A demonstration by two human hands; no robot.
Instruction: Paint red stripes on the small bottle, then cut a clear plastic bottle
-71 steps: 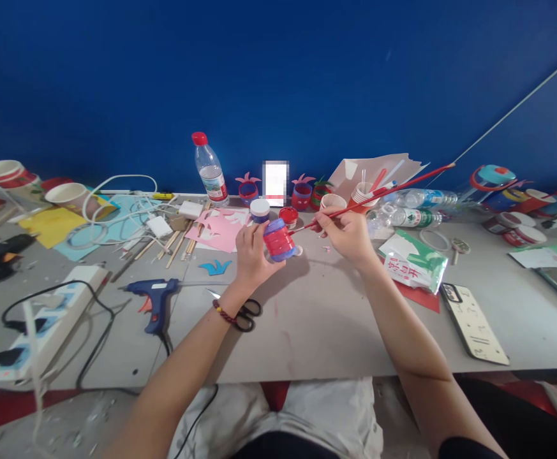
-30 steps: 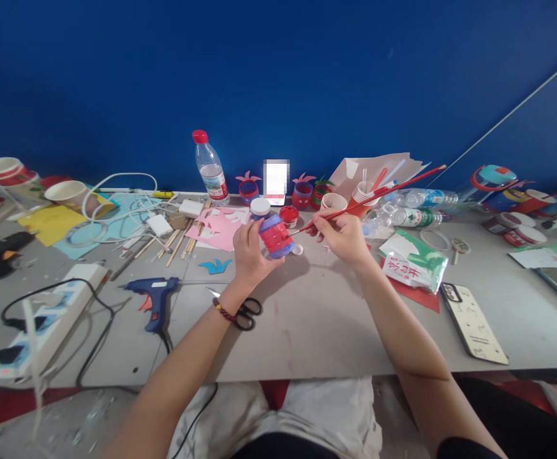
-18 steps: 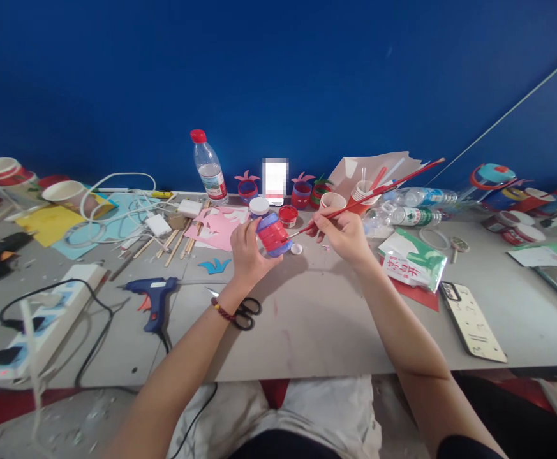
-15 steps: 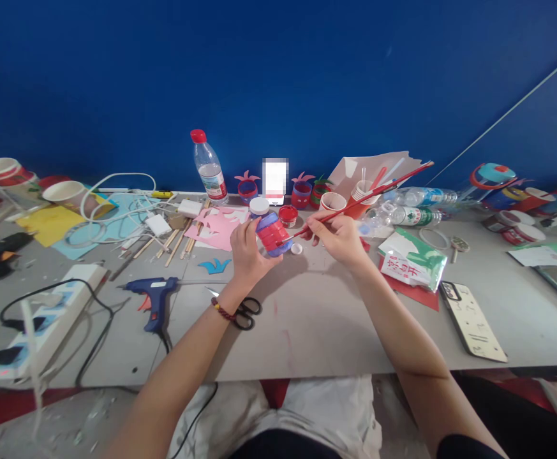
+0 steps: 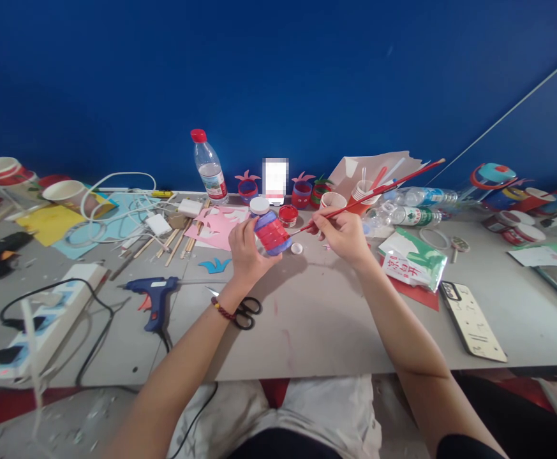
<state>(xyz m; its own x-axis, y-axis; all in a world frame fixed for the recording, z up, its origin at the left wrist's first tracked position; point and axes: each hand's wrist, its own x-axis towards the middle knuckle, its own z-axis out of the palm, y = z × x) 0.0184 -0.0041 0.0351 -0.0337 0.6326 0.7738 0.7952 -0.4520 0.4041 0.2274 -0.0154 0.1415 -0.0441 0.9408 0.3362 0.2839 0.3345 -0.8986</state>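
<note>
My left hand (image 5: 247,252) is closed round a small cup-like piece (image 5: 273,234), painted red in the middle with blue-purple bands at both ends, held tilted above the table. Between the fingers of my right hand (image 5: 342,233) is a long red paintbrush (image 5: 378,192). Its tip is at the right edge of the painted piece; whether it touches cannot be told. Just behind stand an open jar of red paint (image 5: 288,215) and a white-lidded jar (image 5: 259,206). A small white cap (image 5: 296,248) lies below the brush tip.
Scissors (image 5: 247,312) lie by my left wrist, with a blue glue gun (image 5: 154,299) and a power strip (image 5: 48,319) further left. A bottle (image 5: 210,169) stands at the back. On the right are paper cups (image 5: 333,201), plastic bottles (image 5: 415,215) and a phone (image 5: 473,322).
My right hand and the brush have shifted slightly to the right, drawing the tip from the red middle to the piece's edge. The piece has turned a little in my left hand.
</note>
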